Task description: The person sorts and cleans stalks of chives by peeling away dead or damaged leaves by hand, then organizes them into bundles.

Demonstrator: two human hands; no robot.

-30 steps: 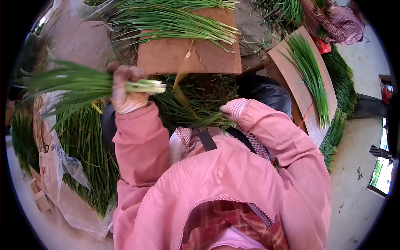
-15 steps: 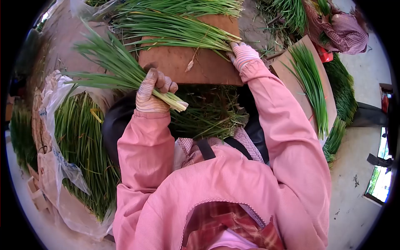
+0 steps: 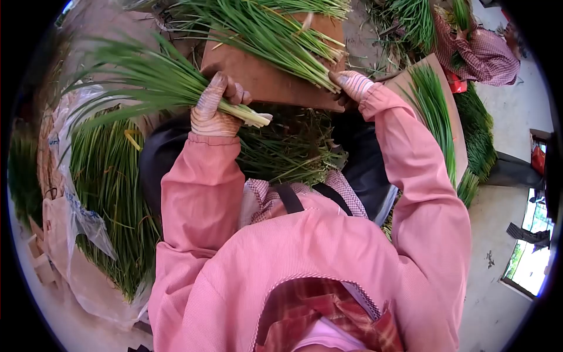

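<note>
My left hand [image 3: 217, 107], in a striped glove, is closed around a bunch of garlic chives [image 3: 155, 79]. Its pale cut ends point right, and the leaves fan out to the left. At the right edge of a brown board [image 3: 258, 88], my gloved right hand [image 3: 353, 87] pinches the pale ends of more chives [image 3: 275, 50]. These lie slantwise across the board, their leaves toward the upper left. The right fingertips are partly hidden behind the stems and the board's edge.
Chives fill a plastic-lined bag [image 3: 111, 199] at left. Loose leaves [image 3: 287, 152] lie below the board. Another bunch [image 3: 434, 111] rests on a cardboard piece [image 3: 451, 88] at right. A person in a checked sleeve [image 3: 484, 56] works at upper right.
My right hand has come slightly nearer and pulled stem ends toward me, so those chives now slant more steeply. The bunch in my left hand has swung a little left, leaves blurred.
</note>
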